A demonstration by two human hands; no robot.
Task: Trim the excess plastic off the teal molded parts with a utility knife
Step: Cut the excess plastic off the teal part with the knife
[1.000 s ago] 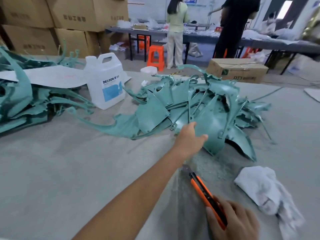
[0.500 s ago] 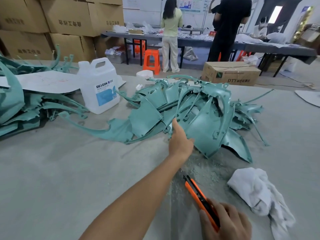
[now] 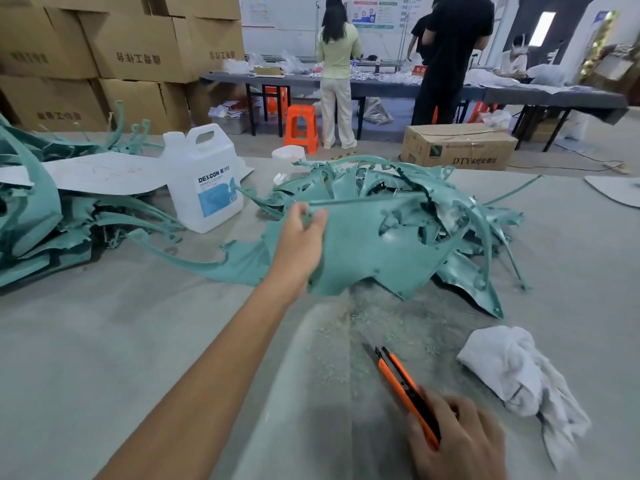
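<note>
Moved: left hand (image 3: 298,244) has lifted one panel (image 3: 367,244) up off the right pile (image 3: 398,181).
Table (image 3: 104,341): grey; bears two heaps of teal parts, the left pile (image 3: 34,216) and the right pile.
Panel: held above the right pile, its left edge pinched between thumb and curled fingers.
Jug (image 3: 204,181): one, white, between the heaps; contents cannot be told.
Rag (image 3: 512,368): one, white, right of the knife.
Right hand (image 3: 460,441): fingers wrapped round one orange knife (image 3: 401,379), its tip toward the panel, not touching it.
</note>
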